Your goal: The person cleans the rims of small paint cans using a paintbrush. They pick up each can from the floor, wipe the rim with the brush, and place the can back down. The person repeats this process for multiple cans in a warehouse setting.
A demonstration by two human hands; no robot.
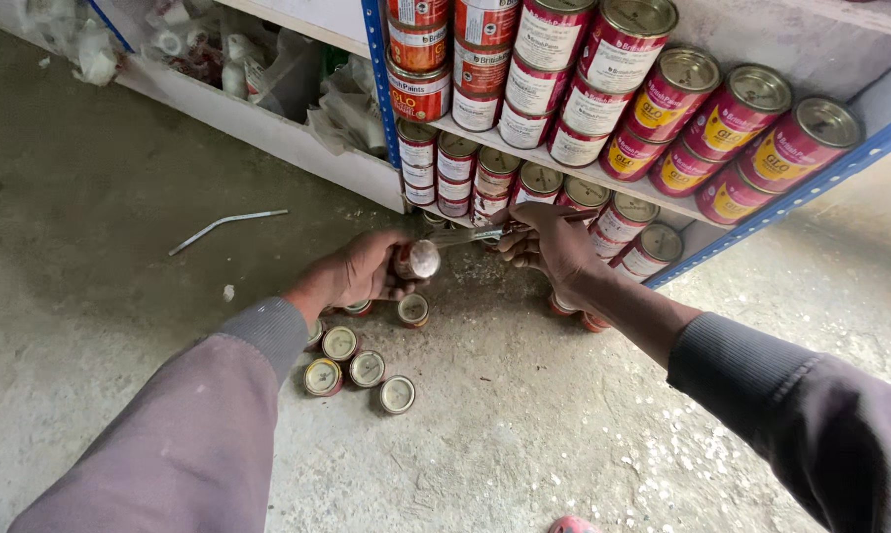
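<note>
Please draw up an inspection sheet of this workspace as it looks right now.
Surface: dusty concrete floor.
Job's things: small tin held on its side; thin metal tool reaching toward it.
Clutter: small tins standing on the floor; bent rod; white specks.
Hands: left hand grips the tin; right hand holds the tool.
Cables: nothing seen.
Surroundings: blue-framed shelves with stacked red tins; plastic bags at left.

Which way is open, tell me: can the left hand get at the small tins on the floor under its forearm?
Probably yes. The small tins lie uncovered on the concrete floor just below the left hand, nothing over them. But that hand already grips a small tin, so it is occupied.
</note>
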